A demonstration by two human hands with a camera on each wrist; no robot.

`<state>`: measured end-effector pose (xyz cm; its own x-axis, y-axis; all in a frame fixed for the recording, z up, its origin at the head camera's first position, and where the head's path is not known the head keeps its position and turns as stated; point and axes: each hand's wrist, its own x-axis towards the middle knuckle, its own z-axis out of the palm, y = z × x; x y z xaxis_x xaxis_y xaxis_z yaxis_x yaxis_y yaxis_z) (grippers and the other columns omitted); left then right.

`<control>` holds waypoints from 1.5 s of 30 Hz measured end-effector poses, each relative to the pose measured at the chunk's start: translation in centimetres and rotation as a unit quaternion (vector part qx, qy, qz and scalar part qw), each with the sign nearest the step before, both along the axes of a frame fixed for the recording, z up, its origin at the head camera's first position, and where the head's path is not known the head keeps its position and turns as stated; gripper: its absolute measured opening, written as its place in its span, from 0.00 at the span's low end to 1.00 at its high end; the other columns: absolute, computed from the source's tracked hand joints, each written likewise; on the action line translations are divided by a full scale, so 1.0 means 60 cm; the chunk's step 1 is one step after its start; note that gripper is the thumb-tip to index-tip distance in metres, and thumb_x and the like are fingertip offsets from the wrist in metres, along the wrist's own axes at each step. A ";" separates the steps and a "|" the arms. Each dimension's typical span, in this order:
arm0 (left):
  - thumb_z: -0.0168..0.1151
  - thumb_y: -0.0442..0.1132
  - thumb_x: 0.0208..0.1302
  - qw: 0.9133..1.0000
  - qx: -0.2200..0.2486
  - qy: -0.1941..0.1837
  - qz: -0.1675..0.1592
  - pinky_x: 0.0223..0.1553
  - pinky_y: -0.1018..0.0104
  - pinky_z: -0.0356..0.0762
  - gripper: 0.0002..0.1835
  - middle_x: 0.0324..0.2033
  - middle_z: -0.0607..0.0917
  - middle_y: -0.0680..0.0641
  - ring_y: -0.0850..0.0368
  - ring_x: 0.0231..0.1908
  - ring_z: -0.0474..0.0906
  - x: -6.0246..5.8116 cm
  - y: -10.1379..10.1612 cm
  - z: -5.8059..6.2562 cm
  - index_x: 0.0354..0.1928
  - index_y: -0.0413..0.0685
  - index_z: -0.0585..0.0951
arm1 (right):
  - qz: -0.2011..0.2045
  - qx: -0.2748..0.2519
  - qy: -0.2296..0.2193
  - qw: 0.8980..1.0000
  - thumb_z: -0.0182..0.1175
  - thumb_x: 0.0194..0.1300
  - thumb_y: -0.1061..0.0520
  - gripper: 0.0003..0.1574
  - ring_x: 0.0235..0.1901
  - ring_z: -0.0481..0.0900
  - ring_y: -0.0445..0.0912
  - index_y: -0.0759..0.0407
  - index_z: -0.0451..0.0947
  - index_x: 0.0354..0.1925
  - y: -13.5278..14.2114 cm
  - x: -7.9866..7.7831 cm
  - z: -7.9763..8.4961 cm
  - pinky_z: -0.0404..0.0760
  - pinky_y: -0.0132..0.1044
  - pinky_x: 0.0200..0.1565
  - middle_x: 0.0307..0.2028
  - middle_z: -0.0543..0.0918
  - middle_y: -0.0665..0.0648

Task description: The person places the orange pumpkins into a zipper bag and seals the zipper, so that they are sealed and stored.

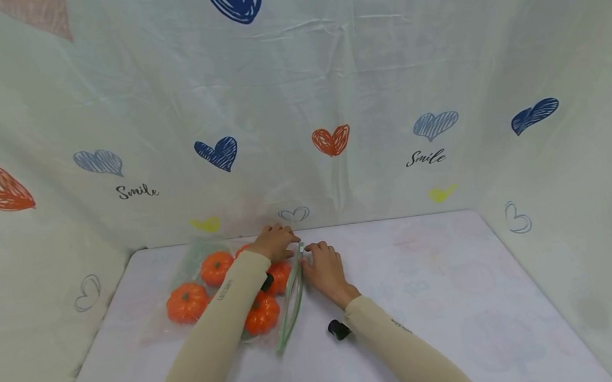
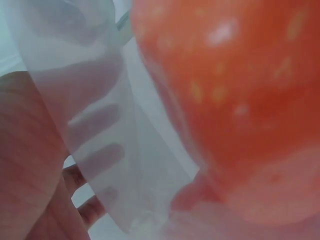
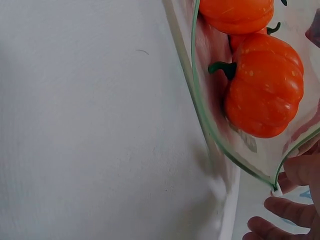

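Observation:
A clear zip bag (image 1: 189, 266) with a green-edged mouth lies on its side, holding several orange toy pumpkins (image 1: 188, 303) with dark green stems. My left hand (image 1: 273, 243) reaches over the bag and pinches the far corner of its mouth, beside a small white slider (image 1: 301, 247). On the other side of the mouth, my right hand (image 1: 325, 268) stays close to the slider with thumb and fingers apart. Within the right wrist view, the bag's mouth gapes and its two green edges meet at the slider (image 3: 276, 190). A pumpkin (image 2: 230, 90) fills much of the left wrist view.
A white table (image 1: 428, 301) with faint prints lies under everything. Behind it hangs a pale curtain (image 1: 373, 90) printed with hearts and "Smile". Black wrist cameras (image 1: 338, 330) sit at both cuffs, the left one close above the pumpkins.

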<state>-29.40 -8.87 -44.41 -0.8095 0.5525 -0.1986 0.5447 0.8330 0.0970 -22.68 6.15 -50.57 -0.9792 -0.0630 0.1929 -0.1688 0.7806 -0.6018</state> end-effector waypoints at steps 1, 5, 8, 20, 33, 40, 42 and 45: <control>0.69 0.39 0.72 1.000 0.001 0.003 -0.003 0.73 0.41 0.64 0.20 0.62 0.83 0.42 0.41 0.66 0.73 0.001 0.000 -0.001 0.64 0.48 0.85 | 0.000 -0.001 -0.001 1.000 0.67 0.71 0.55 0.19 0.52 0.79 0.62 0.66 0.83 0.54 0.000 0.000 -0.001 0.77 0.57 0.54 0.52 0.82 0.66; 0.70 0.38 0.71 1.000 0.011 0.010 -0.010 0.73 0.42 0.65 0.18 0.60 0.85 0.43 0.41 0.65 0.75 0.003 0.001 -0.004 0.61 0.48 0.87 | 0.007 -0.010 0.000 1.000 0.69 0.70 0.56 0.20 0.51 0.80 0.62 0.65 0.82 0.55 -0.001 0.000 -0.005 0.78 0.57 0.54 0.52 0.82 0.66; 0.71 0.36 0.70 0.999 0.018 0.027 -0.021 0.71 0.43 0.67 0.14 0.57 0.86 0.44 0.43 0.63 0.77 0.002 0.001 -0.005 0.56 0.49 0.89 | 0.013 -0.017 0.011 1.000 0.69 0.68 0.57 0.20 0.50 0.80 0.62 0.65 0.82 0.55 -0.001 -0.001 -0.009 0.78 0.57 0.53 0.51 0.82 0.66; 0.76 0.40 0.64 0.976 -0.005 0.174 -0.127 0.65 0.54 0.73 0.07 0.42 0.88 0.53 0.52 0.51 0.80 0.003 -0.003 -0.002 0.43 0.55 0.91 | 0.019 -0.033 0.074 0.997 0.67 0.68 0.59 0.13 0.45 0.81 0.62 0.64 0.84 0.48 -0.008 -0.005 -0.013 0.78 0.58 0.48 0.46 0.84 0.64; 0.78 0.39 0.59 0.965 -0.021 0.206 -0.159 0.62 0.57 0.74 0.07 0.43 0.88 0.55 0.55 0.49 0.78 0.007 -0.008 0.006 0.39 0.59 0.93 | 0.012 -0.078 0.087 0.993 0.68 0.68 0.61 0.07 0.42 0.83 0.62 0.65 0.88 0.41 -0.013 -0.010 -0.012 0.80 0.57 0.45 0.40 0.86 0.64; 0.77 0.38 0.59 0.961 -0.012 0.215 -0.171 0.62 0.57 0.73 0.05 0.42 0.87 0.55 0.54 0.48 0.77 0.011 -0.011 0.012 0.36 0.58 0.93 | 0.012 -0.083 0.090 0.992 0.68 0.67 0.63 0.05 0.41 0.83 0.59 0.65 0.88 0.39 -0.015 -0.007 -0.011 0.81 0.54 0.44 0.38 0.85 0.63; 0.77 0.38 0.59 0.962 -0.014 0.214 -0.169 0.62 0.57 0.73 0.05 0.42 0.87 0.55 0.54 0.49 0.77 0.012 -0.011 0.013 0.36 0.58 0.93 | 0.012 -0.082 0.090 0.993 0.68 0.67 0.63 0.05 0.41 0.83 0.59 0.65 0.88 0.39 -0.015 -0.006 -0.010 0.81 0.54 0.44 0.38 0.85 0.63; 0.77 0.38 0.59 0.963 -0.016 0.215 -0.164 0.62 0.57 0.73 0.05 0.43 0.87 0.55 0.54 0.49 0.77 0.013 -0.011 0.011 0.38 0.57 0.94 | 0.012 -0.080 0.079 0.994 0.68 0.68 0.62 0.05 0.41 0.83 0.58 0.65 0.88 0.40 -0.015 -0.005 -0.009 0.81 0.53 0.44 0.38 0.85 0.62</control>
